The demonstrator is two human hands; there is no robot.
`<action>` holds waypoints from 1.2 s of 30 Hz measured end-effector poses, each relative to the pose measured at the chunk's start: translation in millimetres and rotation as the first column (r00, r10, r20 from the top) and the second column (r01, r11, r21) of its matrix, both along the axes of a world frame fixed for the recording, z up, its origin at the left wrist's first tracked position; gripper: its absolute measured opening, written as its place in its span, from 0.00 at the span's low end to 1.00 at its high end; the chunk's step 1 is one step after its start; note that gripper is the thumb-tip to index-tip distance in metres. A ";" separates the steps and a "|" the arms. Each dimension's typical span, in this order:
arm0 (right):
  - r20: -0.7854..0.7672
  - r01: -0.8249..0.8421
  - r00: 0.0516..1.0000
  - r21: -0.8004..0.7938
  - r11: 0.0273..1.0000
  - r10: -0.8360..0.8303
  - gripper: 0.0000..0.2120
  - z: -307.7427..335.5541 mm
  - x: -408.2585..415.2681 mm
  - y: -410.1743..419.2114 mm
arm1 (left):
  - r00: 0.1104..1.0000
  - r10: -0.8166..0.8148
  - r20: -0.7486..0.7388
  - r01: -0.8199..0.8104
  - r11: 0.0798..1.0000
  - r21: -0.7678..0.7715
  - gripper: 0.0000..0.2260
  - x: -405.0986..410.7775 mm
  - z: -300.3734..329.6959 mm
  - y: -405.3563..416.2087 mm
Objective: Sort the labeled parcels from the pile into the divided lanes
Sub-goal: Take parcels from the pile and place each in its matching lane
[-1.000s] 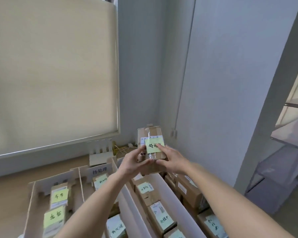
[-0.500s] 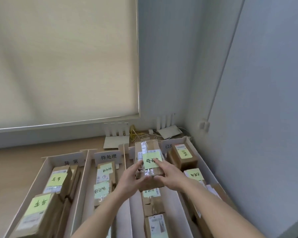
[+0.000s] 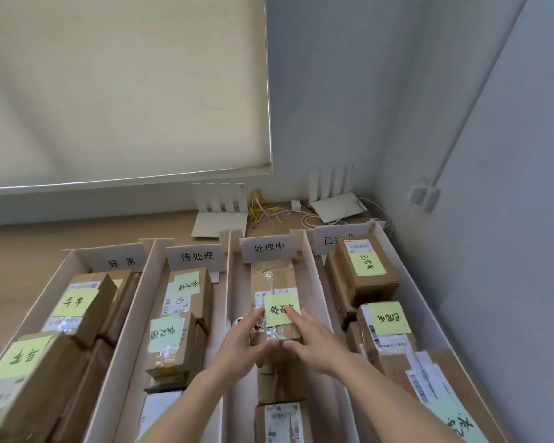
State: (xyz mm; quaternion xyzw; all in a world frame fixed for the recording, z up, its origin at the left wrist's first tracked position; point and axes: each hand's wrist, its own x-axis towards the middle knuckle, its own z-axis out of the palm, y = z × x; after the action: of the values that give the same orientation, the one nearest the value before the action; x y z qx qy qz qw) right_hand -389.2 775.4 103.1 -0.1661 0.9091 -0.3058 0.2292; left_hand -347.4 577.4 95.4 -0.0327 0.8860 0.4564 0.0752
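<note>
Both of my hands hold a brown taped parcel [image 3: 274, 279] with a yellow-green note on top. It lies low in the third lane [image 3: 311, 282], just in front of that lane's label card [image 3: 268, 247]. My left hand [image 3: 242, 342] grips its near left corner, thumb on top. My right hand [image 3: 315, 342] grips the near right corner, with the index finger on the note. Other labeled parcels fill the first lane [image 3: 77, 302], the second lane [image 3: 186, 292] and the fourth lane [image 3: 365, 266].
White cardboard dividers [image 3: 227, 282] separate the four lanes on a wooden desk [image 3: 20, 260]. Two white routers [image 3: 219, 223] and loose cables [image 3: 263, 209] sit behind the lanes. A wall stands close on the right, and a window blind hangs behind.
The parcel has come down from chest height, forward into the third lane, with both hands still on it. The view has tilted down onto the lanes.
</note>
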 end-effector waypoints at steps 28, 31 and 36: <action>-0.160 -0.053 0.982 0.271 0.961 0.100 0.38 63.0 21.2 -37.9 | 0.990 0.106 -0.093 -0.117 0.985 -0.124 0.34 21.2 48.0 -52.3; -0.245 -0.091 0.955 0.294 0.951 0.167 0.38 103.7 44.3 -75.7 | 0.977 0.136 -0.167 -0.159 0.977 -0.139 0.33 53.1 88.9 -86.1; -0.385 -0.159 0.876 0.342 0.926 0.292 0.37 177.1 118.6 -181.6 | 0.943 0.164 -0.290 -0.248 0.927 -0.283 0.34 148.4 161.1 -179.8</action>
State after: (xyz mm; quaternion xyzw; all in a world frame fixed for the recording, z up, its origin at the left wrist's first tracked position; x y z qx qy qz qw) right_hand -270.6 593.8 280.2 -0.2987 0.9466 -0.0912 0.0807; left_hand -199.0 397.6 256.6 -0.0775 0.9410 0.3147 -0.0972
